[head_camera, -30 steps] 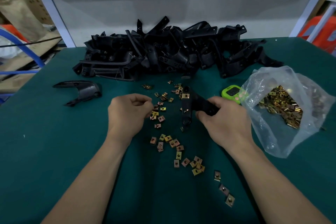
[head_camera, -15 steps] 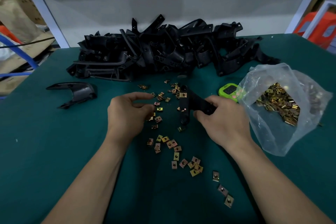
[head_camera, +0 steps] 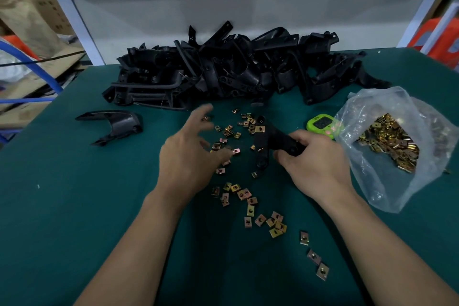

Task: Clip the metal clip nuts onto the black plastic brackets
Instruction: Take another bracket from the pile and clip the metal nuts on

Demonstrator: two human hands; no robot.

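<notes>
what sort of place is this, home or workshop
Probably a factory assembly bench: a heap of identical black plastic brackets on a green cloth-covered table, a clear plastic bag of brass-coloured metal clip nuts, and the right hand gripping one bracket.

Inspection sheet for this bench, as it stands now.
Surface: green mat.
Job's things: pile of black brackets at back; lone bracket at left; loose clip nuts scattered mid-mat; plastic bag of clip nuts at right; held bracket carries one fitted clip nut.
Clutter: green timer beside the bag.
Hands: left hand open, fingers spread over the loose nuts, blurred; right hand grips the held bracket.
Cables: blue tubing and thin black cord beyond the left edge.
Surroundings: white frame, cardboard left, orange object right.
</notes>
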